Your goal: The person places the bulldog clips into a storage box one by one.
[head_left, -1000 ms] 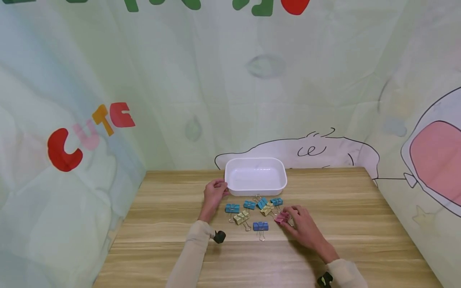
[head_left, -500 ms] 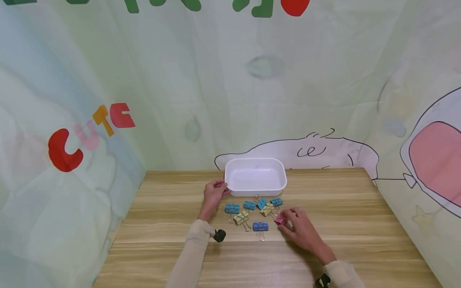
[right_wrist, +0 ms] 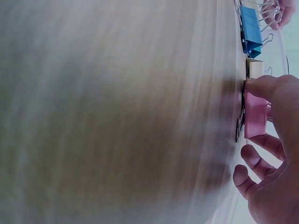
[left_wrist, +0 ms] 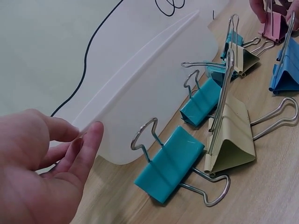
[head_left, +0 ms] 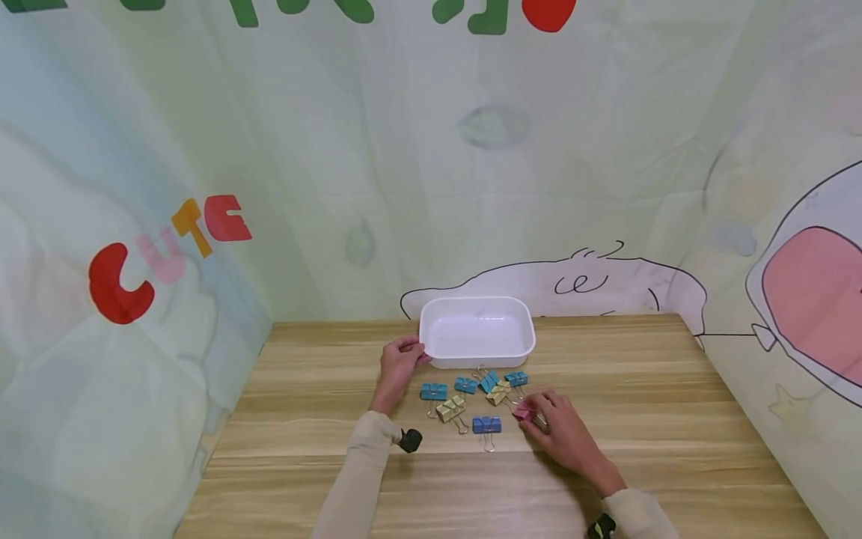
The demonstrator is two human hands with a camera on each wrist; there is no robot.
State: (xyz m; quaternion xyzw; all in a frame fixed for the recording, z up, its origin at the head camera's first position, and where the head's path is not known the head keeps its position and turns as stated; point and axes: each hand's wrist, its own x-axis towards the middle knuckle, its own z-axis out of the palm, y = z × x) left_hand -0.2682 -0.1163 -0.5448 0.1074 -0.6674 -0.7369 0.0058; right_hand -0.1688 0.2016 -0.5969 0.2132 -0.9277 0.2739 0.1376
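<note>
Pink binder clip pinched on the tabletop (head_left: 673,419)

Head view: right hand (head_left: 566,434) pinches the pink clip (head_left: 524,412); left hand (head_left: 399,367) curls fingers against the white tray (head_left: 477,361).
Right wrist view: pink clip (right_wrist: 255,121) looks light, stiff, smooth; best held across its folded body.

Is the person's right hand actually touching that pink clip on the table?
Touching. The right wrist view shows the right hand pinching the pink clip, a fingertip pressed on its top edge. The head view agrees: fingers cover the clip.
</note>
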